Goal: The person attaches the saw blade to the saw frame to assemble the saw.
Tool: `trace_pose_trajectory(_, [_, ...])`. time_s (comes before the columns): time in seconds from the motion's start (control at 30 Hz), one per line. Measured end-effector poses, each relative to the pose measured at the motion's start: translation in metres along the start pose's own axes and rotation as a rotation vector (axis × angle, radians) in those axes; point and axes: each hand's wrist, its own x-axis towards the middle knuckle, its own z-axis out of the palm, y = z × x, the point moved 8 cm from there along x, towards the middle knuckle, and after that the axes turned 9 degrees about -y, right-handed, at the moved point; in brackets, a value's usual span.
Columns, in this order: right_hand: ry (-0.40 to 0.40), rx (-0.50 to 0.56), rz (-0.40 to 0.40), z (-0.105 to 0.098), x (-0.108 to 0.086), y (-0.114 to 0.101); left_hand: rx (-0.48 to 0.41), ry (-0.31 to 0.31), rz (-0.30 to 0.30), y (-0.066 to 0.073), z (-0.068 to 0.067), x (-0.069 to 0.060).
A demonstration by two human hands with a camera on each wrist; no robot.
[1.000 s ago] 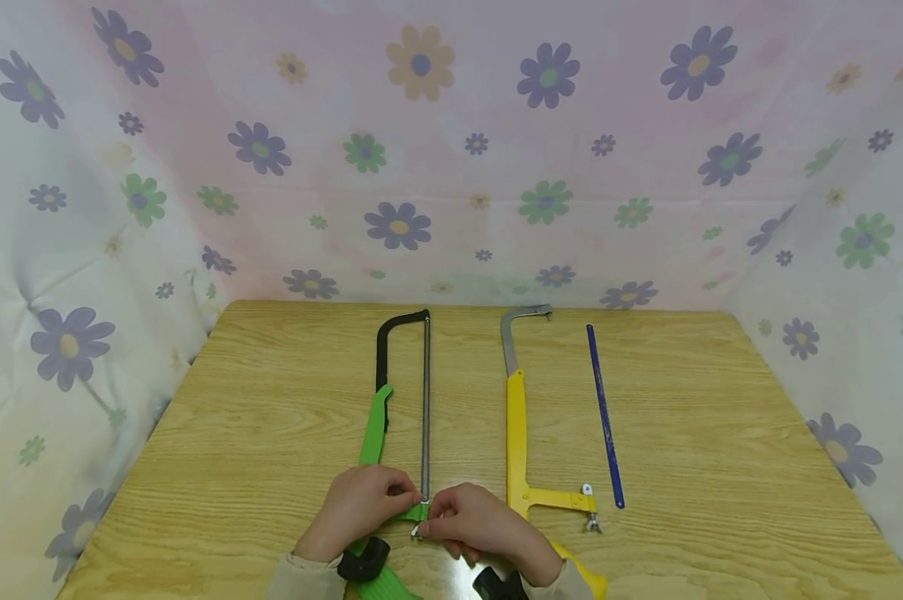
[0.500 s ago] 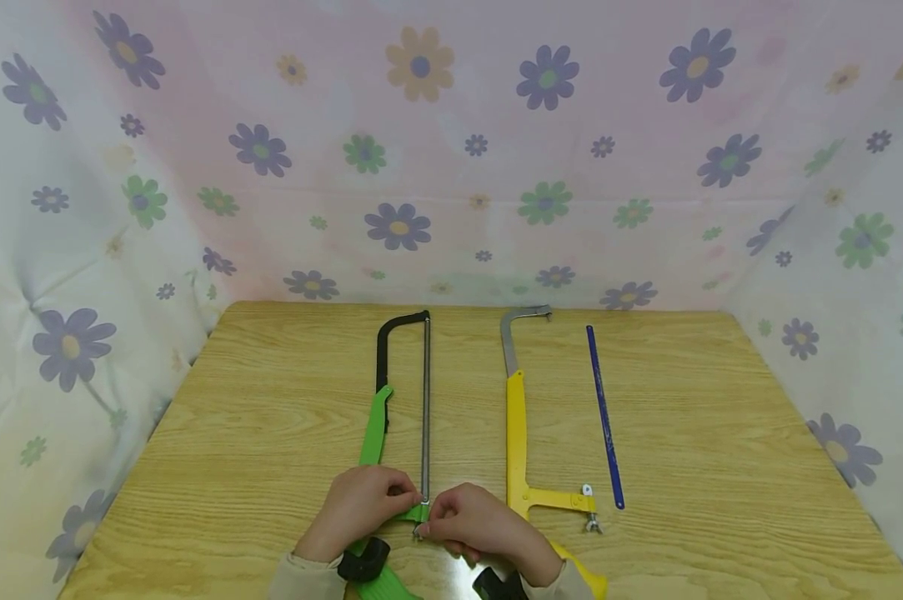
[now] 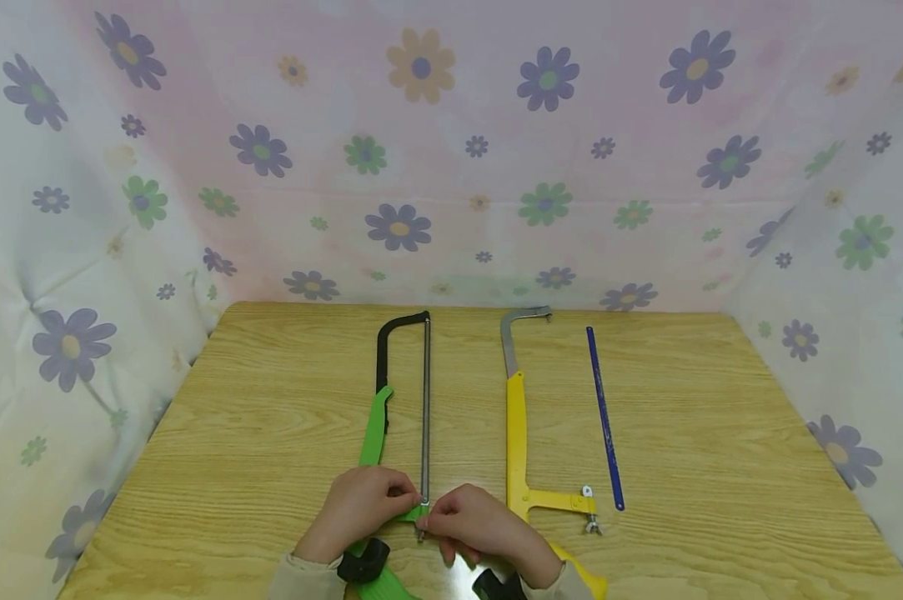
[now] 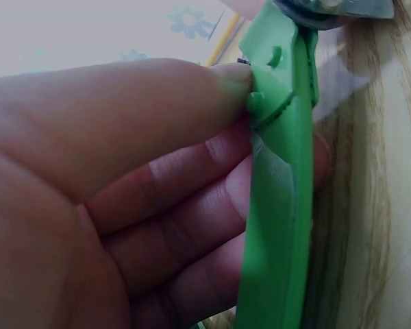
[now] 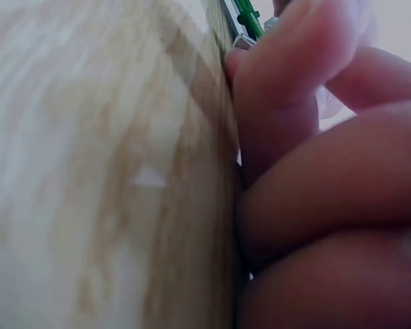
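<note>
The green saw (image 3: 374,427) turns black towards the far edge of the bench (image 3: 271,400); its fitted blade (image 3: 425,408) is dark grey, its wing nut (image 3: 420,536) dull grey. The yellow saw (image 3: 516,433) turns grey near that edge. Nearer the right edge, the loose blade (image 3: 605,417) is blue, flecked with paler marks. The bench is tan with brown wood grain. Past its far edge, the cloth (image 3: 466,175) blends white and pale pink, printed with purple, green and orange flowers. By the near edge, the sleeves (image 3: 308,579) are beige, the wrist straps (image 3: 364,560) black
</note>
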Motion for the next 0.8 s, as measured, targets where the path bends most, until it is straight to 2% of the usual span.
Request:
trace_pose_trajectory(0.57, [-0.002,-0.03,0.013,-0.0004,0.0003,0.0002,0.003,0.004,0.0,0.0015,-0.0018,-0.0006])
trace_pose_trajectory(0.8, [-0.01,0.001,0.009,0.0003,0.0013,0.002,-0.002,-0.007,-0.002,0.001,-0.0008,-0.0002])
